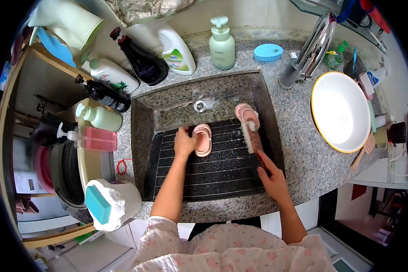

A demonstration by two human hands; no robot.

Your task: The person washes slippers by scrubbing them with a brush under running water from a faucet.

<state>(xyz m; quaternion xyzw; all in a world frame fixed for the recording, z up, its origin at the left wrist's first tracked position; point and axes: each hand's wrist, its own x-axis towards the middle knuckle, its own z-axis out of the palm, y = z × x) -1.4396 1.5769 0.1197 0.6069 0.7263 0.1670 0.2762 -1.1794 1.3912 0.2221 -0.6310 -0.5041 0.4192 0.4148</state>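
Observation:
Inside the stone sink [152,109], my left hand [185,143] is at the left side of a small pink shoe [203,141], its fingers closed around the shoe's edge. My right hand [270,172] grips the handle of a scrubbing brush [253,138] with pale bristles and a reddish-brown back. The brush head reaches up to a second pink shoe [245,113], which lies near the sink's back right and is partly covered by the brush. Both shoes rest on or beside the dark ribbed washboard slab [213,177].
Several bottles stand behind and left of the sink, among them a green pump bottle [222,47]. The faucet [308,50] rises at the back right, beside a white basin [341,112]. A blue sponge [98,204] lies on a white tub at the front left.

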